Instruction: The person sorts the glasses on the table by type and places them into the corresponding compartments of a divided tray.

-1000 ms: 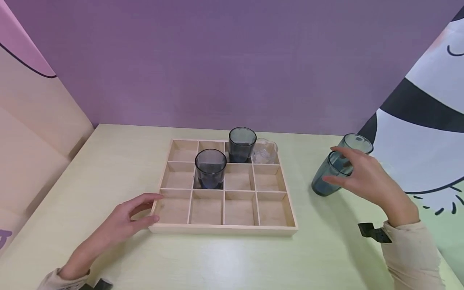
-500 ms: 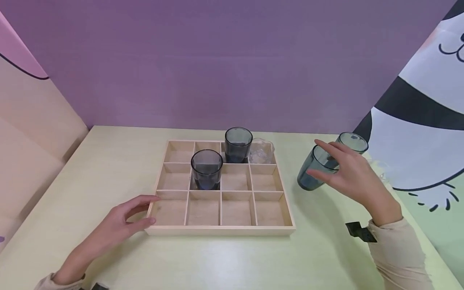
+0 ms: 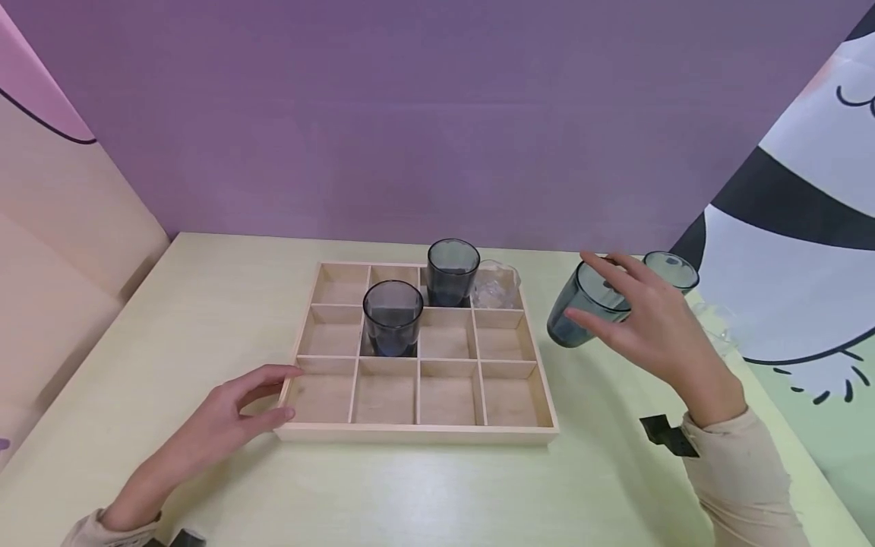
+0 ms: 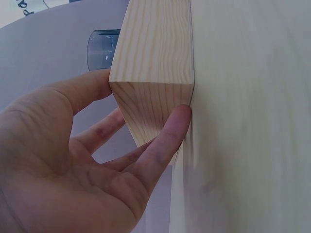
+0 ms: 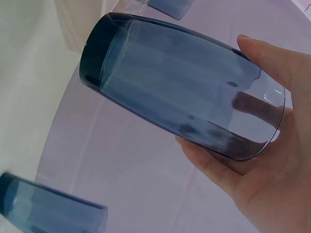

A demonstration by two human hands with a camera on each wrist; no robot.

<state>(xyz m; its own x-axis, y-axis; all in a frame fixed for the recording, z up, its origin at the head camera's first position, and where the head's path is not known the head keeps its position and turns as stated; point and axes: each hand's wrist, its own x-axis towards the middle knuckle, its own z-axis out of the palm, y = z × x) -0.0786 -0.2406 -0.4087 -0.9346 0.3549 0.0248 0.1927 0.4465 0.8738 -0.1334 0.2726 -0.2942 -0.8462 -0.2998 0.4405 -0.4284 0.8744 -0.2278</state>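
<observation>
My right hand [image 3: 656,327] grips a blue-tinted drinking glass [image 3: 581,308] near its rim, tilted, to the right of a wooden compartment tray [image 3: 417,434]. In the right wrist view the thumb and fingers lie on opposite sides of this glass [image 5: 180,87]. At the tray's front left corner, my left hand [image 3: 219,429] holds the side wall, with the thumb [image 4: 170,136] against the wood in the left wrist view. One dark glass [image 3: 393,327] stands upright in a middle-row compartment, and another dark glass [image 3: 454,277] stands in the back row.
Crumpled clear plastic-looking material [image 3: 495,287] fills the tray's back right compartment. Behind my right hand stands one more blue glass [image 3: 673,266], partly hidden. A clear object [image 3: 721,338] lies near the table's right edge. A purple wall [image 3: 437,129] rises behind the table.
My right hand has carried the tilted glass leftward and up in the head view, closer to the tray and away from the other blue glass. The left hand stays at the tray's corner.
</observation>
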